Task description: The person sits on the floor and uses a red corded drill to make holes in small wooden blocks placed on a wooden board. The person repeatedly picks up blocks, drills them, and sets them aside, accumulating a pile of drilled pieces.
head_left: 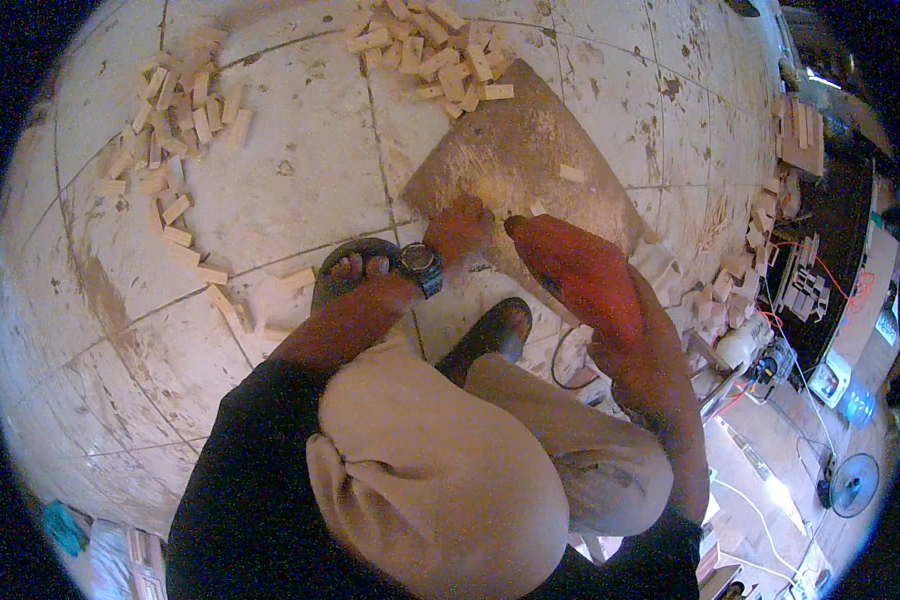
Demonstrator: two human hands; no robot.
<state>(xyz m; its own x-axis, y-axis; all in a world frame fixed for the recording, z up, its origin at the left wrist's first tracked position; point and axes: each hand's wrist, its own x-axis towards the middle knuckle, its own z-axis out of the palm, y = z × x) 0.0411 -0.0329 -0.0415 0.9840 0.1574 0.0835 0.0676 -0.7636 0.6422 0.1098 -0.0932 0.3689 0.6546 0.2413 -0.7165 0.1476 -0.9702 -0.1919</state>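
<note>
Bent knees (440, 465) face both hands (460, 228) (570, 265), open tiles (300, 150) flanking the board's (520, 140) edge.

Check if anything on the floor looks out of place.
Yes: the tiled floor is blotched with dark marks, and one wooden block lies by itself on the brown board, apart from the heap of blocks at its edge.

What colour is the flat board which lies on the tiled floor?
The flat board is brown with paler, worn patches; it shows best in the head view.
</note>
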